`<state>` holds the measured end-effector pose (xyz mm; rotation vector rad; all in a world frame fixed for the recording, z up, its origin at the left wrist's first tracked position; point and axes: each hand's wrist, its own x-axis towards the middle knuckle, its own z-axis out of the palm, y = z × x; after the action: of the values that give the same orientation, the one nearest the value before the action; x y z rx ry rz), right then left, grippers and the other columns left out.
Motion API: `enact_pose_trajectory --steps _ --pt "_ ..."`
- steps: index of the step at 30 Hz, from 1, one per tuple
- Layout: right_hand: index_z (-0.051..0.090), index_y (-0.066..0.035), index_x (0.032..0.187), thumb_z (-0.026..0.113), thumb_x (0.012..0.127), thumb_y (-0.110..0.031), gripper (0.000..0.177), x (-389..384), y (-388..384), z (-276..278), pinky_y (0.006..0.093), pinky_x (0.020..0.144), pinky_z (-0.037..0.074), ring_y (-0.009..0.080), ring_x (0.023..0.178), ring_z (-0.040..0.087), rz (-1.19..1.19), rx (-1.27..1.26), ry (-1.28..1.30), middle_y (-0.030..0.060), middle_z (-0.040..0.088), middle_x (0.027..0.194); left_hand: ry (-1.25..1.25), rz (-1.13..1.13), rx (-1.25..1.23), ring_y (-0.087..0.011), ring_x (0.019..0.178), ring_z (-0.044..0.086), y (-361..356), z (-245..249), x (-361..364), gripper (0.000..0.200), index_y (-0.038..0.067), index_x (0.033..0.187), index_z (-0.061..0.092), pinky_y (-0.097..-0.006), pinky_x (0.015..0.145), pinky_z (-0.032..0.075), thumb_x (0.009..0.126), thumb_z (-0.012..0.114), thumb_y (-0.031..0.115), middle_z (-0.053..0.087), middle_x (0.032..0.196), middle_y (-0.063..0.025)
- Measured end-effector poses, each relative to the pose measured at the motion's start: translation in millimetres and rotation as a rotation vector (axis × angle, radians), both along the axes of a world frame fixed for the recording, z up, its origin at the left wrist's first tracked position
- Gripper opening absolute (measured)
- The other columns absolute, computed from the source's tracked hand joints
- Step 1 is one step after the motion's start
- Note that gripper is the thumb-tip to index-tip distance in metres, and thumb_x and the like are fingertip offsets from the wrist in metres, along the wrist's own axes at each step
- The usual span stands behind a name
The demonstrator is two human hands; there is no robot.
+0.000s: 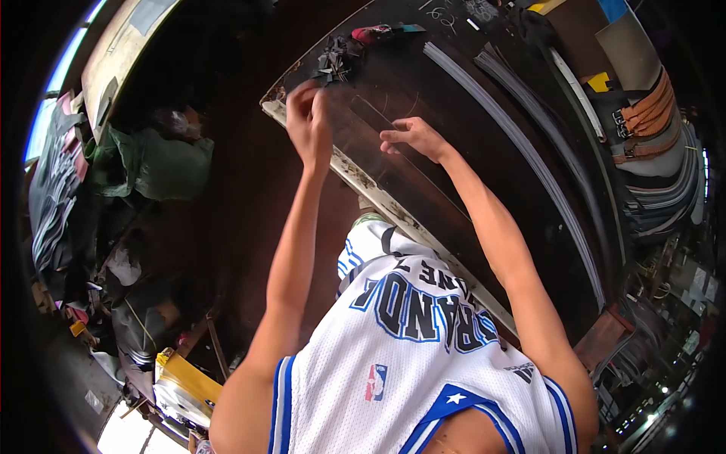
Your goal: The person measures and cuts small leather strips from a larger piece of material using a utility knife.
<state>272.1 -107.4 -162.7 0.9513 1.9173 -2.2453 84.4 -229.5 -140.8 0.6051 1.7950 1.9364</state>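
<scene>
My left hand (pixel 308 125) is raised at the table's near left edge, its fingers bent and smeared by motion. It is close to a pile of dark scraps (pixel 336 60). Over the dark tabletop (pixel 393 76), my right hand (pixel 414 140) has its thumb and fingers drawn together. Its fingertips overlap a long, thin dark strip (pixel 435 181) lying slantwise on the table; what they pinch, if anything, I cannot tell. Farther right lie a bundle of long grey strips (pixel 514 144) and a second, darker bundle (pixel 541 113).
A worn pale edge (pixel 378 193) borders the table in front of my body. A red item (pixel 370 33) lies beside the scraps. Brown straps with buckles (pixel 646 113) and stacked sheets (pixel 665 197) are at right. Green sacking (pixel 170 166) and a yellow item (pixel 189 378) are at left.
</scene>
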Motion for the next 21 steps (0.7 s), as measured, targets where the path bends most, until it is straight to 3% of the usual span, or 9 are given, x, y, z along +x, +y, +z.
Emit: enact_pose_trajectory --steps 2,5,8,10,11,14,17,21 --pt "0.070 0.002 0.086 0.077 0.082 -0.040 0.043 2 3 -1 0.0257 0.075 0.049 0.0101 0.070 0.063 0.022 -0.017 0.015 0.0082 0.071 0.078 -0.235 -0.014 -0.035 -0.0147 0.091 0.061 -36 -26 44 0.045 -0.003 0.129 0.050 -0.0278 0.076 0.052 0.091 0.067 0.015 0.063 0.112 -0.0116" --pt "0.067 0.002 0.099 0.074 0.085 -0.040 0.045 2 6 1 0.0273 0.089 0.048 0.0096 0.081 0.064 0.003 -0.024 -0.007 0.0068 0.072 0.086 -0.428 -0.235 -0.092 -0.0164 0.102 0.060 -62 -58 117 0.054 -0.002 0.136 0.044 -0.0294 0.086 0.050 0.091 0.069 0.016 0.060 0.120 -0.0129" --pt "0.065 0.001 0.096 0.078 0.082 -0.037 0.042 3 5 4 0.0264 0.079 0.053 0.0113 0.079 0.066 -0.069 -0.148 -0.041 0.0084 0.072 0.086 -0.580 -0.325 0.003 -0.0201 0.116 0.056 -50 -61 170 0.064 -0.002 0.141 0.039 -0.0320 0.099 0.045 0.089 0.072 0.018 0.057 0.129 -0.0135" --pt "0.065 0.001 0.096 0.078 0.082 -0.037 0.042 0 3 3 0.0262 0.077 0.053 0.0117 0.078 0.067 -0.057 -0.112 -0.032 0.0089 0.071 0.085 -0.500 -0.348 -0.039 -0.0197 0.119 0.055 -36 -63 188 0.066 -0.002 0.140 0.040 -0.0317 0.101 0.043 0.088 0.074 0.021 0.057 0.129 -0.0130" --pt "0.064 0.001 0.095 0.078 0.081 -0.037 0.043 -2 3 3 0.0259 0.075 0.054 0.0120 0.077 0.067 -0.053 -0.077 -0.016 0.0093 0.071 0.084 -0.577 -0.355 -0.010 -0.0186 0.119 0.054 -32 -60 196 0.068 -0.002 0.140 0.040 -0.0296 0.101 0.043 0.087 0.076 0.023 0.057 0.129 -0.0123" --pt "0.064 0.000 0.094 0.078 0.081 -0.038 0.043 -4 2 13 0.0253 0.075 0.054 0.0121 0.075 0.067 -0.046 -0.045 -0.012 0.0093 0.071 0.084 -0.487 -0.213 -0.130 -0.0119 0.089 0.058 -23 -58 216 0.049 -0.002 0.117 0.055 -0.0262 0.080 0.047 0.085 0.078 0.027 0.063 0.100 -0.0051" --pt "0.065 0.000 0.090 0.078 0.081 -0.040 0.043 -4 2 16 0.0250 0.072 0.051 0.0107 0.071 0.064 -0.072 0.000 0.003 0.0091 0.071 0.082 -0.501 -0.261 -0.324 -0.0159 0.088 0.061 -22 -50 223 0.050 -0.005 0.117 0.057 -0.0309 0.080 0.049 0.085 0.076 0.029 0.068 0.098 -0.0110" --pt "0.067 0.000 0.085 0.077 0.082 -0.042 0.043 -5 7 21 0.0254 0.071 0.049 0.0099 0.069 0.061 -0.091 0.083 0.004 0.0083 0.071 0.081 -0.523 -0.292 -0.243 -0.0140 0.087 0.060 -20 -58 250 0.046 -0.003 0.114 0.059 -0.0306 0.080 0.048 0.086 0.075 0.030 0.068 0.097 -0.0090"
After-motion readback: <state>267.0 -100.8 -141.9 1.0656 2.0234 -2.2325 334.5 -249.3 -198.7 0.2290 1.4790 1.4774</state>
